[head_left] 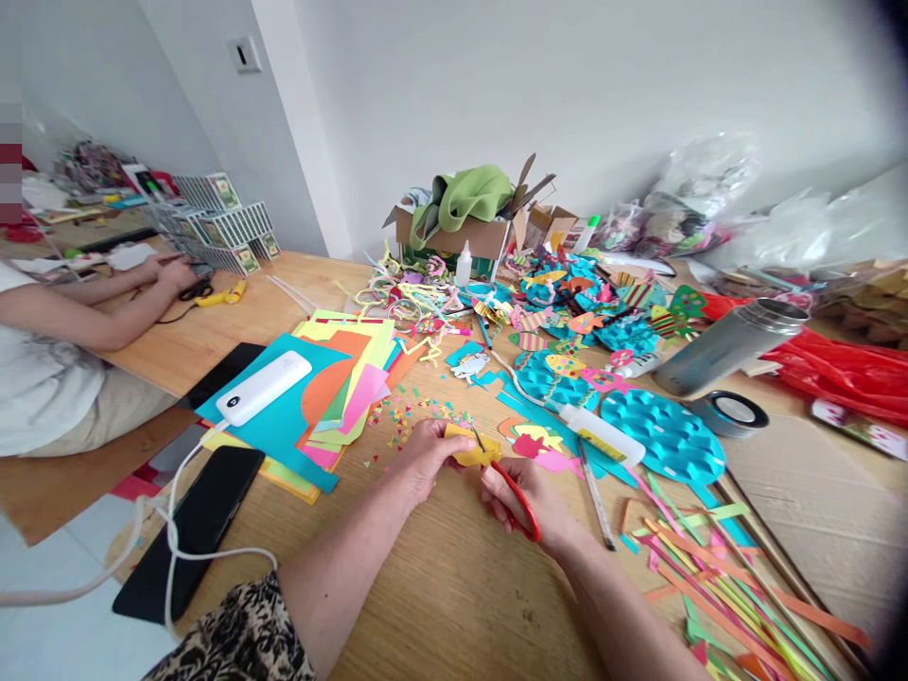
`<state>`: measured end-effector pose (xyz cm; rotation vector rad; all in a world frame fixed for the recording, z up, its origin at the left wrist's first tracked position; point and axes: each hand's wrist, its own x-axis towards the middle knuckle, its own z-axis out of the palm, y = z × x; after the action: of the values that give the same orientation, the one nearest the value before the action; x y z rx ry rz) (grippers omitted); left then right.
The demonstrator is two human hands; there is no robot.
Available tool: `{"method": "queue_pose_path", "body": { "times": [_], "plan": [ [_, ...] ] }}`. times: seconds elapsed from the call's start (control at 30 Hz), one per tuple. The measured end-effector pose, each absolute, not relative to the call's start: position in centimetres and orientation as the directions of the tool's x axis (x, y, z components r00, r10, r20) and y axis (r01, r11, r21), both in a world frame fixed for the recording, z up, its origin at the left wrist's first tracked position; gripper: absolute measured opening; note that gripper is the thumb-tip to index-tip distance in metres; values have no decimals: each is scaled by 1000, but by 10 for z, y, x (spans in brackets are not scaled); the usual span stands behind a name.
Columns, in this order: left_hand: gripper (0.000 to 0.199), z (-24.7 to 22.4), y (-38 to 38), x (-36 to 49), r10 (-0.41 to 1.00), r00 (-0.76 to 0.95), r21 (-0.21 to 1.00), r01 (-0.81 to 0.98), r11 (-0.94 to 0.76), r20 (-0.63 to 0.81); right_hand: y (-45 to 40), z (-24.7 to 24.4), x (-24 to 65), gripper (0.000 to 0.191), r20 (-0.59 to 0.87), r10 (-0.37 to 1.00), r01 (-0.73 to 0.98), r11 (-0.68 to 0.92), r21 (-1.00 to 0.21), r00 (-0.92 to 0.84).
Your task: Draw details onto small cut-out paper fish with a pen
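Observation:
My left hand [427, 456] pinches the left end of a small piece of yellow paper [464, 452] above the middle of the table. Closed around the red handles of a pair of scissors [523, 506] is my right hand [529, 497]. The scissor blades reach up across the right part of the yellow paper. Tiny coloured paper scraps [404, 416] are scattered just beyond my left hand. Pink and yellow paper cut-outs [535, 445] lie right behind my right hand, and a pen [597, 497] rests to its right.
Coloured paper sheets [355, 378] carry a white power bank [264, 388]; a black phone [188, 534] and cable lie nearer. Blue textured discs [663, 435], a glue bottle [602, 435], a steel flask [730, 345] and paper strips [738, 577] occupy the right. Another person's hands [170, 272] are far left.

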<state>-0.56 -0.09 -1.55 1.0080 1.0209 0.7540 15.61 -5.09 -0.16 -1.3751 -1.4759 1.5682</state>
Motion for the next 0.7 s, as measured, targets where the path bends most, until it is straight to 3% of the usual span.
{"method": "queue_pose_path", "body": {
  "times": [0.7],
  "plan": [
    [17,-8,-1,-4,894,340,931,-113,347,-292,-51,0,154,56,-302,909,247,-234,-940,-289]
  ]
}}
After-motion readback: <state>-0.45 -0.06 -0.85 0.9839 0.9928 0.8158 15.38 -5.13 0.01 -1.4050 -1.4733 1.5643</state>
